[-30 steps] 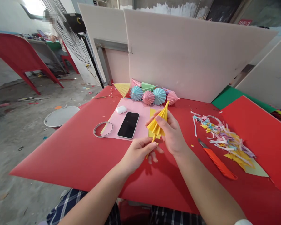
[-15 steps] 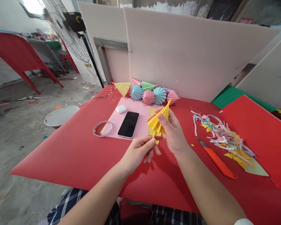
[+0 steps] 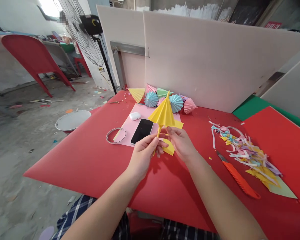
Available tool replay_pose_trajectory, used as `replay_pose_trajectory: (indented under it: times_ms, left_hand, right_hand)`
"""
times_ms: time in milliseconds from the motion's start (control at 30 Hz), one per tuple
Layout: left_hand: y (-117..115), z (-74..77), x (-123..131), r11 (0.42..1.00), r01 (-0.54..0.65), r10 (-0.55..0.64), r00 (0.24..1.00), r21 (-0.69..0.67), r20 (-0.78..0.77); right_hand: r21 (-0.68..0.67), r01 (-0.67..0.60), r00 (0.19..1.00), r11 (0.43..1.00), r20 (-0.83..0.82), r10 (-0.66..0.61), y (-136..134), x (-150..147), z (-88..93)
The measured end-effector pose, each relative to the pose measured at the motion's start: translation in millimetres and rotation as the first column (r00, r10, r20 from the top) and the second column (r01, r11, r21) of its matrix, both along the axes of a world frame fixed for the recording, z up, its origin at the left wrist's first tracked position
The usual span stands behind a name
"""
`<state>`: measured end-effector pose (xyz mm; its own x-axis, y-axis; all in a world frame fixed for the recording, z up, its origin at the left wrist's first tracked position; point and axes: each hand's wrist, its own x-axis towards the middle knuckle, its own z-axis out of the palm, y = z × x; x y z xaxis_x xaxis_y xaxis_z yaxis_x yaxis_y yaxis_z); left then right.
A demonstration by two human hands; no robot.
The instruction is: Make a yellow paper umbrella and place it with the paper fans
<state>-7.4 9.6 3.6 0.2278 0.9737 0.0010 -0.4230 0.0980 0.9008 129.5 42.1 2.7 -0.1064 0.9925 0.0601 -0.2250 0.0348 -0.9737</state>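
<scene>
- One yellow paper parasol [image 3: 163, 111] is held up over the near middle of the table, canopy part-spread, tip upward, its thin stick leaning slightly.
- Two hands are at it: the left hand [image 3: 144, 150] grips the stick below the canopy between thumb and fingers.
- The right hand [image 3: 182, 141] is beside the stick, just under the canopy edge, fingers bent; whether it pinches anything cannot be told.
- Eight more paper parasols can be made out in a cluster at the back: one yellow [image 3: 137, 94], one green [image 3: 162, 92], two blue, three pink and one purple, the last mostly hidden.
- One pink paper sheet [image 3: 127, 135] lies under one smartphone [image 3: 141, 131] and one white earbud case [image 3: 135, 116].
- One metal ring [image 3: 116, 135] overlaps the sheet's left edge.
- Two patches of yellow paper [image 3: 169, 147] show near the right hand; whether they are one piece is unclear.
- One orange-handled utility knife [image 3: 240, 178] lies on the right, near one heap of paper scraps [image 3: 247, 150], too tangled to count.
- One red tabletop [image 3: 95, 163] bears it all.
</scene>
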Motion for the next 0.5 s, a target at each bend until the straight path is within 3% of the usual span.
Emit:
replay_pose_trajectory:
  times_ms: [233, 500]
  left_hand:
    - [0.5, -2.1, 2.2, 0.996, -0.034, 0.042, 0.995, 0.079, -0.093]
    - [-2.1, -1.4, 4.1, 0.992, -0.037, 0.059, 0.978, 0.117, -0.198]
  right_hand:
    - [-0.018, -0.001, 0.997, 1.0, -0.083, 0.0, -12.6, -13.5, 5.1]
    - [-0.006, 0.067, 0.997, 0.998, -0.038, -0.067, -16.8, -16.8, 9.8]
